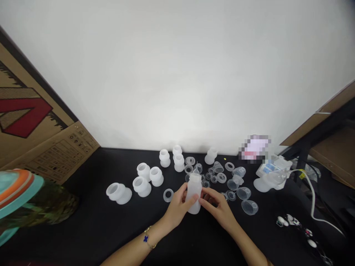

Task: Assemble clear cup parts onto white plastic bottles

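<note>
Left hand [177, 207] wrapped the lower body of a frosted bottle [194, 194], held upright over the worktop [116, 166]. Right hand [217, 208] was narrow, with its fingertips [203, 197] on the bottle's other side. Both hands held it, and the neck stood open at the top. Bracelet [146, 239] on left wrist had a dark blue clover charm.

Just past the hands lay a loose cluster of clear rings [190, 160] and clear cups [243, 193]. One ring [168, 195] sat apart, just left of left hand. Further left stood white flanged parts [141, 186], some upright, some tipped on their sides.

Right side: a breast pump-like unit [273, 173], unconfirmed, with a blue-and-white label too small to read. A white cable [313, 195] with a yellow tag ran from it. Behind it, a pink-and-white item [254, 148] was pixelated, so no read there.

Cardboard box [36, 111] at left had a red printed shape and a panel of small print [62, 157], unreadable. Striped teal-and-orange object [16, 188] sat at the left edge, nothing legible on it. No brand readable anywhere.
</note>
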The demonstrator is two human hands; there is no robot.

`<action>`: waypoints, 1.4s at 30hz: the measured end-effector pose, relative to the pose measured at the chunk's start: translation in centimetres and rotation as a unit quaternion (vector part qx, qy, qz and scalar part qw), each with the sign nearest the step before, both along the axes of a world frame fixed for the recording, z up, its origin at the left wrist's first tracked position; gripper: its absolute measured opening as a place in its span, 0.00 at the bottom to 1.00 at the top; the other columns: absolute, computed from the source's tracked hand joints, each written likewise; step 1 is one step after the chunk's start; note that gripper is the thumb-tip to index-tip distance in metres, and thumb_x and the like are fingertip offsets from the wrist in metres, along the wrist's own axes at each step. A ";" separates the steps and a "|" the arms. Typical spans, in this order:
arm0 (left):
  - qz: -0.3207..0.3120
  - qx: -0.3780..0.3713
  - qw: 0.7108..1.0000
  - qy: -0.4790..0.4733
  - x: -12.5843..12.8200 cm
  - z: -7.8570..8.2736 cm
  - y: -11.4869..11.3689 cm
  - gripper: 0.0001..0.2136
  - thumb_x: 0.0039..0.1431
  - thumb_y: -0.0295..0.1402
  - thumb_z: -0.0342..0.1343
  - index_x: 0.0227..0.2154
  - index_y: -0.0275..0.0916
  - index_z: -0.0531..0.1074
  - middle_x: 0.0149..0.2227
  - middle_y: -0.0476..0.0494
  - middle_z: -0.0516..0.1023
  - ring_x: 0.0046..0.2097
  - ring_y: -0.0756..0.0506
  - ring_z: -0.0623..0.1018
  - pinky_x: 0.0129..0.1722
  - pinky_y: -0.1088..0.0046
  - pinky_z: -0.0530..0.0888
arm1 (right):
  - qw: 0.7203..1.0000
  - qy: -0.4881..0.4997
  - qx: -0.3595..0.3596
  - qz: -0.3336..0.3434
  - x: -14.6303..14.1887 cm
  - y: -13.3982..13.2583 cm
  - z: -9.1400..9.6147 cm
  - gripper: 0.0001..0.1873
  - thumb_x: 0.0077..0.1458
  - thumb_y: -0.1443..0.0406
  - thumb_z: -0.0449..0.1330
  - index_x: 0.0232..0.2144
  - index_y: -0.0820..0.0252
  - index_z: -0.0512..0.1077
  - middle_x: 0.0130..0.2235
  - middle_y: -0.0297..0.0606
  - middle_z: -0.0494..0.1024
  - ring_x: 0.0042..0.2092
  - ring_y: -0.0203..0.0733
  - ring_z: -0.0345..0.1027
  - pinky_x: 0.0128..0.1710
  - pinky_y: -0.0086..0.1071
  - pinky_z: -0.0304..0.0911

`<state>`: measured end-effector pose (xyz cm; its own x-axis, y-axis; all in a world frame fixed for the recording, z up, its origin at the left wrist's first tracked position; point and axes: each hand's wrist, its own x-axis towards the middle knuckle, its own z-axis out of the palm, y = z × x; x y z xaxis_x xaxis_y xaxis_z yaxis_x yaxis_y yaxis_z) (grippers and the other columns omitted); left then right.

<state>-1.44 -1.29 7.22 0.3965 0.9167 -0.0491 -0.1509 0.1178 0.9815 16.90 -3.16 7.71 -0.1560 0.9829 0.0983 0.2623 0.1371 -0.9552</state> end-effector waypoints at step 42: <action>-0.001 0.006 1.000 0.013 -0.1 -0.4 0.0 0.18 0.60 0.44 0.60 0.46 0.37 0.71 0.35 0.44 0.78 0.41 0.41 0.77 0.39 0.71 0.69 | 0.956 -0.162 0.130 -0.206 3.1 1.3 0.4 0.15 0.63 0.57 0.56 0.46 0.56 0.75 0.40 0.42 0.79 0.38 0.46 0.71 0.34 0.36 0.66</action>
<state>-1.57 -1.28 6.84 0.3966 0.9167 -0.0489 -0.1250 0.1067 0.9864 20.03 -1.90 8.11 0.1762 0.9164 0.3593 0.6217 0.1794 -0.7624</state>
